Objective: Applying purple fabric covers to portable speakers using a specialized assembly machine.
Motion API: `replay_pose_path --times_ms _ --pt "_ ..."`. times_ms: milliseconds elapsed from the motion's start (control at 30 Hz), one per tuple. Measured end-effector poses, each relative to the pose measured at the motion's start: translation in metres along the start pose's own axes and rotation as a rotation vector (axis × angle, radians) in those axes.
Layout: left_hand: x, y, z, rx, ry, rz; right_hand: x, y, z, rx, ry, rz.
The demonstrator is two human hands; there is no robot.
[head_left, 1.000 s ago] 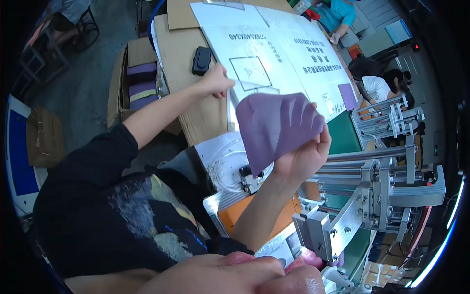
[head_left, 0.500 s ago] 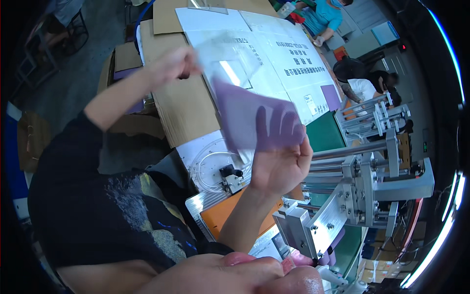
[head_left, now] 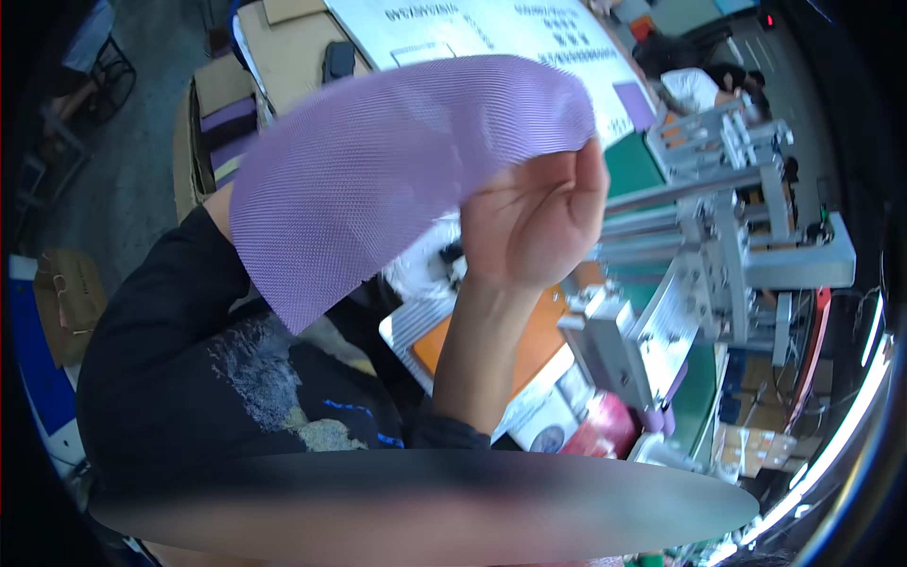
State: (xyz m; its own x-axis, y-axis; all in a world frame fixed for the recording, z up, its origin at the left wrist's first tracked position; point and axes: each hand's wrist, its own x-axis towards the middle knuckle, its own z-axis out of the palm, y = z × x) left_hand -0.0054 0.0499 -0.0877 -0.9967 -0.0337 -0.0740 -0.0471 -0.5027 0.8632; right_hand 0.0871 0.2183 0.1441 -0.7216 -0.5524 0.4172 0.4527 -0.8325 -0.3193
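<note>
A purple finely ribbed sheet (head_left: 368, 161), thin and bowed, hangs in the air before me. My right hand (head_left: 534, 217) has its fingers curled over the sheet's right end, gripping it with the palm turned to me. Behind the sheet my left hand is hidden; only a bit of its forearm (head_left: 219, 213) shows at the sheet's left edge, so its fingers cannot be made out. Below the sheet lies an orange plate (head_left: 534, 350) in a metal frame, partly covered by my right forearm.
To the right stands a metal machine (head_left: 704, 255) with bars and rods over a green surface. A printed white cardboard sheet (head_left: 557, 42) covers the far table, a small purple piece (head_left: 634, 106) on it. Left is an open carton (head_left: 189, 156); a dark phone-like object (head_left: 337, 61) lies nearby.
The purple sheet has come nearer and swung left, now covering my left hand. My right hand has risen with it. The clear sheet by my left hand earlier is out of sight.
</note>
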Motion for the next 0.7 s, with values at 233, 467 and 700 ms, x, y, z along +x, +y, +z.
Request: replay_pose_path --times_ms 233,467,700 --pt "-0.157 -0.010 0.094 0.007 -0.218 0.399 -0.097 -0.009 -0.045 0.058 0.116 -0.215" --pt "-0.188 -0.019 0.102 -0.267 -0.514 -0.154 -0.211 -0.014 -0.065 -0.019 0.455 -0.361" --pt "-0.194 -0.038 0.149 -1.022 -0.284 -0.655 -0.261 -0.050 -0.082 0.063 0.499 -0.390"
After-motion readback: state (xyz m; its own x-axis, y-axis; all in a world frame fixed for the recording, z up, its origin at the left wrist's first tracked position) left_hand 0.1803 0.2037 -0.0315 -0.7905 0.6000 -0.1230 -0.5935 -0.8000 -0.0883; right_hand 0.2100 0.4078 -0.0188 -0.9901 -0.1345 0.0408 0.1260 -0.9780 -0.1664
